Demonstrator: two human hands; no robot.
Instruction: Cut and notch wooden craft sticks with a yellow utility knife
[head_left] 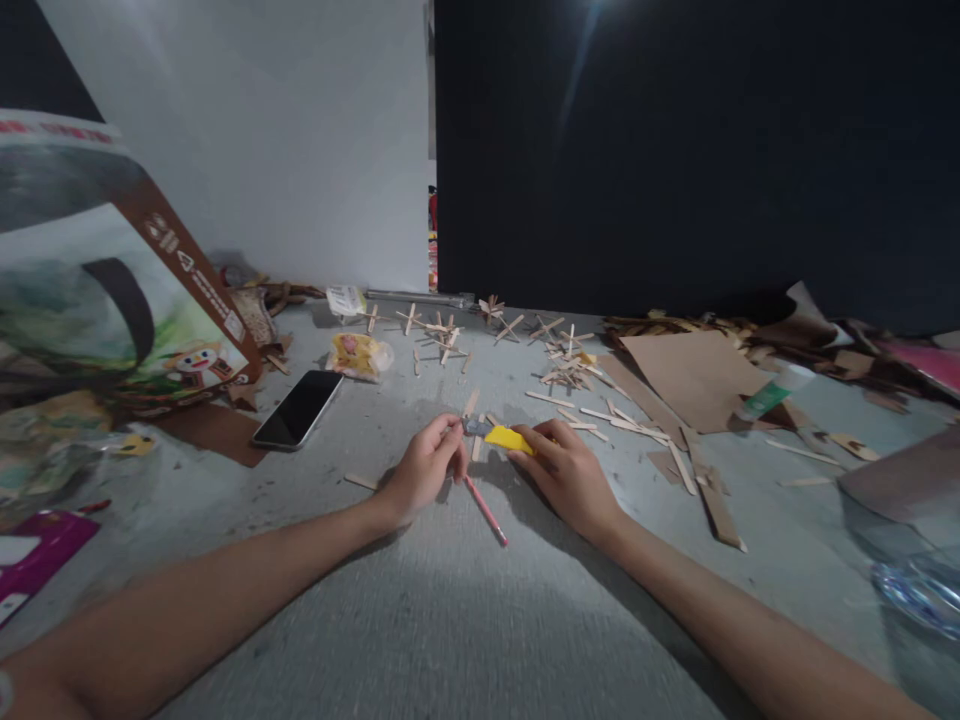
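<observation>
My right hand (564,462) is closed around a yellow box cutter (508,438), its grey blade end pointing left. Beneath that blade end lies a wooden craft stick (471,402), partly covered. My left hand (427,462) is closed, thumb and fingers pinched at the stick beside the blade; the exact contact is partly hidden. A pink pencil (487,512) rests on the table, its tip end at my left fingers. Another craft stick (361,482) lies to the left of that hand.
Crossed craft sticks (510,328) and loose ones (568,374) spread across the back. A phone (298,410) and a yellow packet (358,356) lie left, near a large printed bag (187,300). Brown cardboard (694,375), a glue stick (776,392) and a clear container (919,590) are right.
</observation>
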